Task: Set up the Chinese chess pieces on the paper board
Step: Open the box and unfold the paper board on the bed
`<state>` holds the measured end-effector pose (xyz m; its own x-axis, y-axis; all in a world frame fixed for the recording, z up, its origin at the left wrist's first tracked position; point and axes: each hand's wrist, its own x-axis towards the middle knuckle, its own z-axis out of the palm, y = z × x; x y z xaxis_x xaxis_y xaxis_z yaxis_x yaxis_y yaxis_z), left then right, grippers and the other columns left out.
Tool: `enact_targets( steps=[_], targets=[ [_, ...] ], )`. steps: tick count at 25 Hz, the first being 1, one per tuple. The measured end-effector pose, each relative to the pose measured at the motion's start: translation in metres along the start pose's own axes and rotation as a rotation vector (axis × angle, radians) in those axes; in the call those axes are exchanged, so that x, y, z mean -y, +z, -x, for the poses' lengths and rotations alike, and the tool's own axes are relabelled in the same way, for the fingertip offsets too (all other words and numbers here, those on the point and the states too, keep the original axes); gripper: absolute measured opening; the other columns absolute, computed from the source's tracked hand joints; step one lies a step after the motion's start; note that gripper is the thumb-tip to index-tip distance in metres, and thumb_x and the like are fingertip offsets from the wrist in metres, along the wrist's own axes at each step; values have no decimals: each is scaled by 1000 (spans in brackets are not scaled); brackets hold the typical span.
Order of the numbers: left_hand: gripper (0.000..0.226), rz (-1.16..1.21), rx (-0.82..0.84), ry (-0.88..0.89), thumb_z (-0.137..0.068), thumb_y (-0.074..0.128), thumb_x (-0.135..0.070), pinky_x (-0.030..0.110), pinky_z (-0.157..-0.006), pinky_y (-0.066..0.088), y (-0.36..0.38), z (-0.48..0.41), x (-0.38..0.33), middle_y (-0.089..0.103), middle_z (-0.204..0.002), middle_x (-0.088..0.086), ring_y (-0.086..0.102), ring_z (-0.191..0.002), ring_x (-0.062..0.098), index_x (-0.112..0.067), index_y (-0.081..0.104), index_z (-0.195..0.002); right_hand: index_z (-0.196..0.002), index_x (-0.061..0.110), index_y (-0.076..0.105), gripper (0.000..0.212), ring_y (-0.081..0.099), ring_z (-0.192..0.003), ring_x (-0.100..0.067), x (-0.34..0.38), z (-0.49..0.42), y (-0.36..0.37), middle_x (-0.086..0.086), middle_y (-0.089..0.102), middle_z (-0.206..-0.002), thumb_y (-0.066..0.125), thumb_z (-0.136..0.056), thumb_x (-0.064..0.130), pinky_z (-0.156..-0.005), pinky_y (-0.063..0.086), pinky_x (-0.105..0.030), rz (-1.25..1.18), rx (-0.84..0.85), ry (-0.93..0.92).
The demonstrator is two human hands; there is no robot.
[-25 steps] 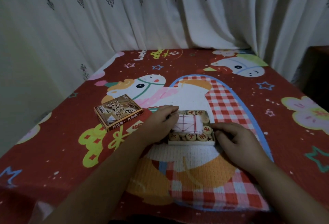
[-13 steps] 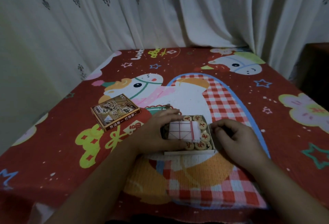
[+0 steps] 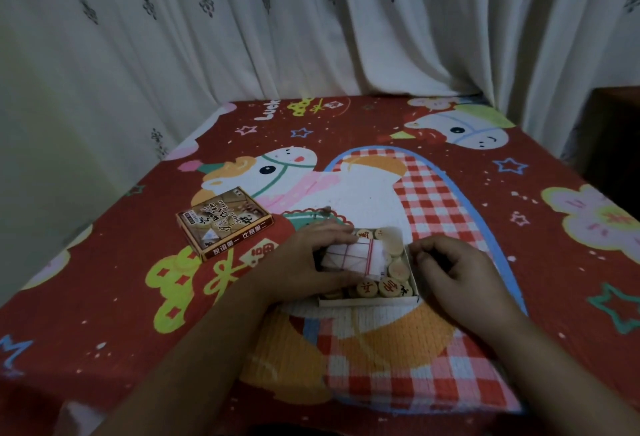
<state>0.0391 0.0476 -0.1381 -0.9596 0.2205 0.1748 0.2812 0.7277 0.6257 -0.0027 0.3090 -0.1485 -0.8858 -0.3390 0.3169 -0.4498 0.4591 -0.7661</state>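
- The left hand [image 3: 308, 259] comes in from 9 o'clock of the tray [image 3: 367, 302]. Its fingers lie over the top and its thumb is underneath, so it pinches the folded paper board [image 3: 356, 257].
- The paper board is white with red lines. It sits on top of the chess pieces [image 3: 379, 287], in the middle of the tray.
- The right hand [image 3: 453, 271] is at 3 o'clock of the tray. Its fingers are curled up right against the tray's side wall. I cannot tell if it really holds the wall.
- The chess pieces are round and wooden, all packed inside the tray. Some have red signs and one has a black sign, too small to read.
- The box lid [image 3: 225, 224] lies flat at 10 o'clock from the tray, a little apart. Its near side reads "友谊第一 比赛第二". The writing on top is too blurry to read.
- Everything rests on a red cloth [image 3: 104, 280] with cartoon horses, stars and checks. At 12 o'clock, near the far edge, it says "Luck".
- A white curtain [image 3: 242, 37] with small dark patterns hangs behind.
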Motion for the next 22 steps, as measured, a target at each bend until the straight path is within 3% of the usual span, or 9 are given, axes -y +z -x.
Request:
enact_targets(
  steps=[2,4,6,8,11,13,15,19,22],
  targets=[
    [46,24,-30,10,-85,70,-41,12,-109,23,1,-2,2,48,-145,-16,30,-138,-5,-31,60,-129,-97,31,72,23,63,-89,6,0,0,0,19,70,-91,58,-94,14,-67,46,-9,19,-5,-7],
    [35,28,-55,19,-92,63,-35,13,-110,28,1,-3,3,50,-143,-14,33,-137,-5,-28,64,-126,-97,32,72,23,63,-89,5,1,0,0,19,71,-91,58,-94,14,-68,46,-11,29,7,-17],
    [29,25,-104,25,-95,59,-27,7,-105,32,0,-7,2,56,-136,-14,41,-130,-6,-27,66,-124,-100,32,71,21,63,-89,7,3,-3,0,18,71,-93,59,-95,17,-67,47,-11,30,28,-10],
    [24,92,-200,18,-96,57,-23,13,-93,46,-5,-15,-2,65,-123,-12,57,-114,-3,-24,69,-117,-103,32,70,18,61,-88,12,11,-15,0,18,70,-94,59,-96,19,-65,47,-6,-21,40,25],
    [18,365,-390,-97,-96,58,-22,31,-75,57,-12,-39,-11,74,-94,1,68,-87,15,-13,74,-99,-106,32,68,14,60,-88,16,22,-45,4,20,69,-96,60,-97,23,-67,42,0,-124,-12,50],
    [20,616,-477,-196,-96,59,-22,36,-71,57,-15,-60,-14,75,-91,9,70,-82,25,-9,73,-98,-103,27,69,10,63,-87,13,31,-70,8,16,71,-94,62,-96,31,-71,45,-3,-261,-29,55],
    [20,796,-508,-251,-96,59,-22,32,-61,54,-14,-83,-11,74,-92,12,69,-78,29,-8,72,-102,-102,26,70,23,66,-83,9,38,-94,12,14,74,-92,63,-90,44,-68,47,-8,-406,24,93],
    [21,1023,-494,-321,-95,59,-18,34,-74,61,-9,-118,-1,73,-104,17,70,-96,33,-4,70,-107,-91,26,71,11,65,-60,7,37,-126,15,17,74,-72,68,-90,37,-50,44,-6,-507,47,175],
    [18,1113,-469,-373,-95,59,-16,31,-69,61,-11,-122,12,74,-95,17,73,-82,25,-3,67,-104,-67,9,62,28,50,-37,2,20,-133,18,11,57,-44,66,-94,17,-41,38,-9,-572,-18,174]
  ],
)
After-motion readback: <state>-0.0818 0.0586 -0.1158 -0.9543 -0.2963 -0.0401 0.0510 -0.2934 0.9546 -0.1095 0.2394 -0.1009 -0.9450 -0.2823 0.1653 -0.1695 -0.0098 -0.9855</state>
